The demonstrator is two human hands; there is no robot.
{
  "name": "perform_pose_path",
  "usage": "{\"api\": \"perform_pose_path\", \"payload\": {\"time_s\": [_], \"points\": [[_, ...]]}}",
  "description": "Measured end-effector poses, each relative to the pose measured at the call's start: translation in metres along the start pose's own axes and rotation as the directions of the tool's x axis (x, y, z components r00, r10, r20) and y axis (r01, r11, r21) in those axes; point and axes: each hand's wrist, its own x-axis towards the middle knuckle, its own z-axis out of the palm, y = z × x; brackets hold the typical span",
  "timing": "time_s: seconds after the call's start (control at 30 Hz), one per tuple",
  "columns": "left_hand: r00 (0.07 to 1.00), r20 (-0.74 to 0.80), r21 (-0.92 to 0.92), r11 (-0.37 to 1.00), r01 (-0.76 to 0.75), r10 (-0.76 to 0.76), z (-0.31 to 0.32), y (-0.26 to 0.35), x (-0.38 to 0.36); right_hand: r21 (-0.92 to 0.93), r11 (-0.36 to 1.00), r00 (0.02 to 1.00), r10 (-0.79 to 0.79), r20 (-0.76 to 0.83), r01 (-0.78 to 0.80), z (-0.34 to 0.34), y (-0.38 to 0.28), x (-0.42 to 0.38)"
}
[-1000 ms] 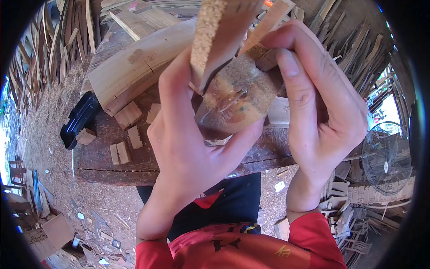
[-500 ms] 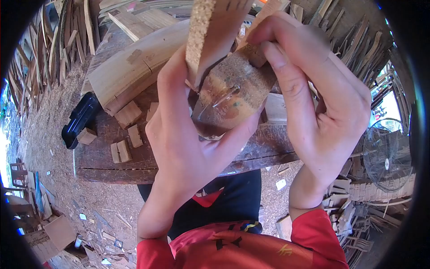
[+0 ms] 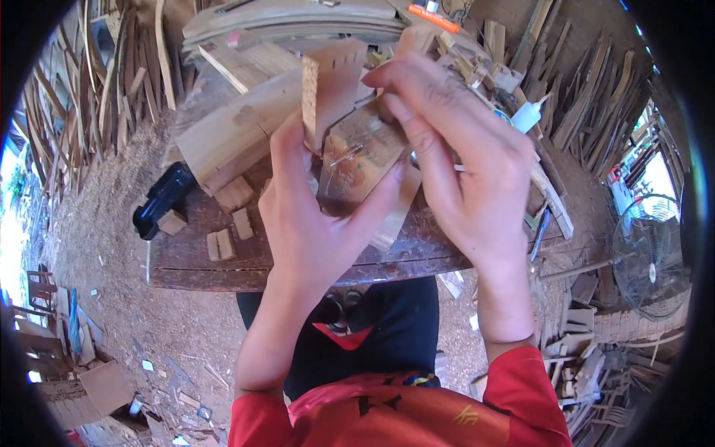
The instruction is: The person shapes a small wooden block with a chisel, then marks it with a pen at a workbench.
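My left hand (image 3: 305, 216) is wrapped round a wooden piece held up above the table. This piece has an upright board (image 3: 335, 89) with a rough, speckled end and a block (image 3: 361, 156) with a shiny, glue-like streak on its face. Bent over the block's far right end, my right hand (image 3: 469, 164) has its thumb and forefinger pinched at the wood; its other fingers are curled and partly hidden. Behind the held piece, a thick pale plank (image 3: 231, 134) lies on the table.
On the worn brown table (image 3: 216, 277) are small wood blocks (image 3: 221, 244), a black plastic object (image 3: 164, 200) and a white bottle (image 3: 526, 117). An orange object (image 3: 434, 18) lies at the back. Stacked wood strips (image 3: 126, 74) and a fan (image 3: 646, 249) stand around; shavings cover the floor.
Both hands and the wooden piece have moved lower and farther from the camera. My right hand has shifted left, and more of the table's right side shows.
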Motion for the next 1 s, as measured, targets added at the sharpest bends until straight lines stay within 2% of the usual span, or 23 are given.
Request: {"api": "perform_pose_path", "payload": {"time_s": [0.1, 0.17, 0.27, 0.4, 0.47, 0.5, 0.53, 0.57, 0.6, 0.63, 0.7, 0.77, 0.83, 0.93, 1.0], "points": [[1.000, -0.010, -0.029, 0.999, 0.020, -0.020, 0.002, 0.003, -0.001, 0.234, 0.966, 0.994, 0.107, 0.026, -0.110, -0.002, 0.006, -0.008], [0.999, -0.010, -0.041, 0.998, 0.040, -0.041, 0.003, 0.007, -0.002, 0.328, 0.934, 0.984, 0.169, -0.051, -0.144, -0.004, 0.004, -0.016], [1.000, 0.018, 0.117, 0.993, 0.003, -0.005, 0.000, 0.013, 0.000, 0.331, 0.934, 0.972, 0.191, -0.138, -0.137, -0.014, 0.008, -0.029], [0.993, 0.042, 0.028, 0.994, 0.110, -0.111, 0.002, 0.013, -0.003, 0.402, 0.891, 0.942, 0.295, -0.162, -0.210, -0.026, 0.011, -0.054], [0.997, 0.040, 0.024, 0.997, 0.068, -0.068, 0.001, 0.009, -0.004, 0.453, 0.848, 0.913, 0.377, -0.154, -0.274, -0.034, 0.006, -0.071], [0.998, 0.040, 0.022, 0.999, 0.047, -0.048, 0.001, 0.008, -0.004, 0.587, 0.764, 0.914, 0.394, -0.097, -0.267, -0.041, -0.002, -0.078], [0.999, 0.030, -0.001, 0.999, 0.037, -0.037, 0.002, 0.007, -0.004, 0.761, 0.572, 0.892, 0.451, 0.020, -0.306, -0.049, -0.012, -0.088], [0.999, 0.024, -0.023, 0.999, 0.026, -0.025, 0.002, 0.007, -0.004, 0.898, 0.348, 0.912, 0.393, 0.121, -0.269, -0.054, -0.023, -0.092], [1.000, 0.020, -0.046, 0.999, 0.017, -0.016, 0.002, 0.007, -0.005, 0.961, 0.090, 0.918, 0.330, 0.220, -0.263, -0.060, -0.034, -0.096], [0.999, 0.026, 0.007, 1.000, 0.024, -0.024, 0.000, 0.004, -0.006, 0.962, -0.130, 0.936, 0.233, 0.265, -0.240, -0.064, -0.043, -0.098], [0.998, -0.064, -0.080, 0.997, 0.005, -0.010, 0.002, 0.010, -0.008, 0.880, -0.464, 0.984, 0.081, 0.158, -0.103, -0.063, -0.055, -0.100], [0.985, -0.158, -0.128, 0.987, -0.094, 0.073, 0.002, 0.010, -0.004, 0.808, -0.583, 0.996, 0.074, -0.045, 0.080, -0.058, -0.062, -0.109], [0.965, -0.226, -0.070, 0.986, -0.151, 0.132, -0.002, 0.014, -0.007, 0.724, -0.656, 0.972, 0.065, -0.225, 0.211, -0.049, -0.063, -0.118], [0.948, -0.263, 0.037, 0.984, -0.175, 0.179, -0.004, 0.017, -0.018, 0.707, -0.667, 0.972, 0.146, -0.185, 0.235, -0.067, -0.066, -0.124], [0.946, -0.261, 0.109, 0.979, -0.170, 0.194, -0.004, 0.018, -0.023, 0.697, -0.658, 0.959, 0.185, -0.216, 0.284, -0.066, -0.066, -0.125]]}}
